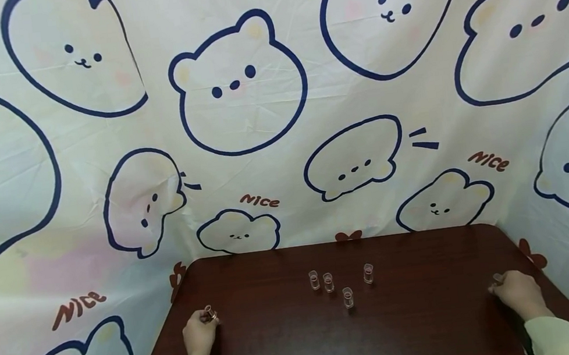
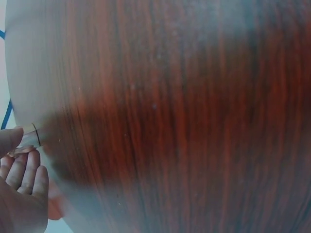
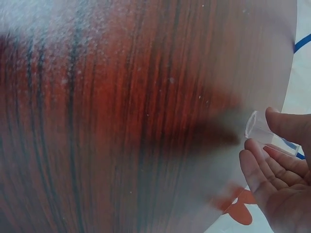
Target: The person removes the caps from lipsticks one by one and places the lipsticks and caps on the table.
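Note:
My left hand (image 1: 199,335) pinches a small clear shot glass (image 1: 211,313) near the table's left edge. In the left wrist view that shot glass (image 2: 30,138) sits between thumb and fingers, partly cut off by the frame. Over at the right edge, my right hand (image 1: 520,293) pinches another clear shot glass (image 1: 497,278). The right wrist view shows this shot glass (image 3: 258,127) tilted sideways, thumb on one side and fingertips on the other. Several more shot glasses stand upright mid-table, among them a front shot glass (image 1: 348,298) and a right one (image 1: 368,274).
Two of the standing glasses, the leftmost glass (image 1: 314,280) and its neighbour (image 1: 328,282), are close together. The dark brown wooden table (image 1: 283,347) has rounded far corners. A pale curtain (image 1: 152,128) with bear drawings surrounds it at the back and sides.

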`<state>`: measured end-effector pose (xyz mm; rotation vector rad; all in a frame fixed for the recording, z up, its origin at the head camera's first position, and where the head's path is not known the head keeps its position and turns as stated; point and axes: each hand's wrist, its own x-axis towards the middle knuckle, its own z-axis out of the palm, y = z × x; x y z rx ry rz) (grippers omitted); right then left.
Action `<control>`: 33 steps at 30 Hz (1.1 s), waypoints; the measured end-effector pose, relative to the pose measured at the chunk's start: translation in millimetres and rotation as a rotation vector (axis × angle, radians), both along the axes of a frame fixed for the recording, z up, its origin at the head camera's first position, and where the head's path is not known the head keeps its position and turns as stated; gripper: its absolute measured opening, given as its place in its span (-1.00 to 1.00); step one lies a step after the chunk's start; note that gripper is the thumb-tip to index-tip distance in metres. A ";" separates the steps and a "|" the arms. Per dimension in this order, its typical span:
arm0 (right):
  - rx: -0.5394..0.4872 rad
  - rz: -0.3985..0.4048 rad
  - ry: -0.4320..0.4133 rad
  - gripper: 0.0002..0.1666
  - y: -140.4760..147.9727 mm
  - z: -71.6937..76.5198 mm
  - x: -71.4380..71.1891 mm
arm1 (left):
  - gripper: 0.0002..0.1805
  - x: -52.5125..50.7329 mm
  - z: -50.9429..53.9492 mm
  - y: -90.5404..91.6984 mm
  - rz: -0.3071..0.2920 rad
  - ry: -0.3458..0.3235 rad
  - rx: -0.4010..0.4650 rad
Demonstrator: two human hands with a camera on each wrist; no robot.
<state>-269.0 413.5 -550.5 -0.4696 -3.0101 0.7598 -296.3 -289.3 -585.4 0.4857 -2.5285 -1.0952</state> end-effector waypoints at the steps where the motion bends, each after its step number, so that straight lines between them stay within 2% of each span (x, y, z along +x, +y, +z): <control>1: -0.004 0.003 0.001 -0.76 0.7 0.1 0.8 | -0.77 0.1 0.1 0.2 0.000 -0.001 -0.001; 12: -0.045 0.009 0.038 -0.63 1.7 15.0 3.0 | -0.76 0.0 0.7 -0.4 -0.018 0.005 0.002; 17: -0.006 0.019 0.078 -0.35 -5.1 25.9 -1.6 | -0.76 0.2 2.1 -0.7 -0.022 -0.004 0.004; 19: -0.002 0.012 0.069 -0.24 -10.2 30.3 -3.8 | -0.76 0.5 2.7 -0.6 -0.019 -0.009 0.002; 23: -0.004 0.004 0.094 -0.21 -23.4 39.3 -7.5 | -0.76 2.3 4.2 -0.7 -0.033 -0.011 -0.001; 26: -0.011 0.019 0.150 -0.23 -35.1 43.9 -8.5 | -0.75 3.3 4.3 -1.0 -0.046 -0.007 -0.002; 30: -0.023 0.049 0.216 -0.26 -51.4 45.6 -11.1 | -0.75 3.3 3.9 -0.5 -0.045 -0.007 -0.004; 33: -0.042 0.068 0.226 -0.26 -64.0 45.8 -16.0 | -0.76 3.1 4.1 -0.5 -0.043 -0.011 -0.007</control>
